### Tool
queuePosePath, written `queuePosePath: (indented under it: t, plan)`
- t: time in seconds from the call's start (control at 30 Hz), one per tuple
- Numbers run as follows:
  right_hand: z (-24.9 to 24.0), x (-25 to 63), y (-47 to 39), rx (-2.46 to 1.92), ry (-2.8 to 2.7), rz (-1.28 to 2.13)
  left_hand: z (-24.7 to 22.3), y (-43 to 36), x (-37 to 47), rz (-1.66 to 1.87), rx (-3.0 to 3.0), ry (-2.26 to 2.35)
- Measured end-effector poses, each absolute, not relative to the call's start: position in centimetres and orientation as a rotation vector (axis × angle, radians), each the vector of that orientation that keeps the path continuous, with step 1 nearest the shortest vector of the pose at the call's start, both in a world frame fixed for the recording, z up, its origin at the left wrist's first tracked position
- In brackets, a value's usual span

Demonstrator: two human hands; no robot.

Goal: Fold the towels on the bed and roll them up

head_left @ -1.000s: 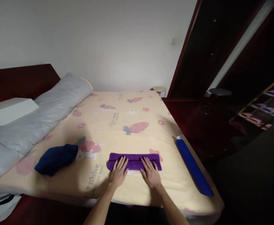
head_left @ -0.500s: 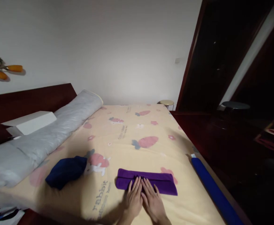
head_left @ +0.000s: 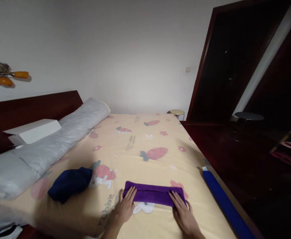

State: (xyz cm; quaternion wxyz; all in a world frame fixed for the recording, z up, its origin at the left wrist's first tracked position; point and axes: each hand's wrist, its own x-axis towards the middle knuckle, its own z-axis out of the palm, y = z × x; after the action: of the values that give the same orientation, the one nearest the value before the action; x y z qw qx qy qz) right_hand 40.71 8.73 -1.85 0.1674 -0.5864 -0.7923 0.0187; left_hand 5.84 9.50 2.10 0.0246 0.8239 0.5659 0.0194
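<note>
Purple towel (head_left: 152, 194), folded into a narrow strip, lying flat near the front edge of the cream printed bedspread (head_left: 145, 142). Left hand (head_left: 125, 208) flat, fingers spread on its left end; right hand (head_left: 184, 215) likewise on its right end. Crumpled navy cloth (head_left: 69, 183) nearby left; rolled blue cloth (head_left: 225, 205) along the bed's right edge.

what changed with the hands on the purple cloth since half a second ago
Both hands slid apart along the folded purple cloth: the left hand to its left end, the right hand to its right end. Earlier they lay side by side at the middle. The cloth stayed folded flat; the dark blue bundle and blue roll stayed put.
</note>
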Motion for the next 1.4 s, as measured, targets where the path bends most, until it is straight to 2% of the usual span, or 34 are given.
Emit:
queuePosePath:
  t: [0.1, 0.23, 0.43, 0.53, 0.7, 0.93, 1.17, 1.4]
  plan:
    - [-0.9, 41.7, 9.3, -1.661, -2.285, 0.062, 2.7, 10.0, 5.2, 0.011, 2.496, 1.786]
    - [1.2, 42.4, 9.7, -1.713, -2.296, 0.127, 3.8, 10.3, 4.6, 0.128, 2.481, 1.887]
    - [4.0, 42.3, 9.0, -1.722, -2.338, 0.281, 5.8, 9.2, 4.0, 0.179, 2.418, 1.776]
    - [3.7, 42.5, 9.5, -1.765, -2.35, 0.322, 5.9, 9.5, 4.1, 0.086, 2.34, 1.891]
    - [1.0, 40.0, 10.9, -1.913, -2.21, 0.037, 5.1, 11.2, 7.0, 0.069, 2.34, 1.962]
    - [-1.6, 32.7, 9.6, -1.352, -2.303, -0.126, 3.5, 10.4, 12.9, 0.212, 2.59, 1.522]
    - [-0.6, 40.8, 9.3, -1.473, -2.371, -0.008, 4.6, 10.0, 6.1, 0.159, 2.703, 1.522]
    - [0.8, 41.7, 10.9, -1.514, -2.431, 0.241, 3.1, 11.9, 5.4, 0.126, 2.657, 1.587]
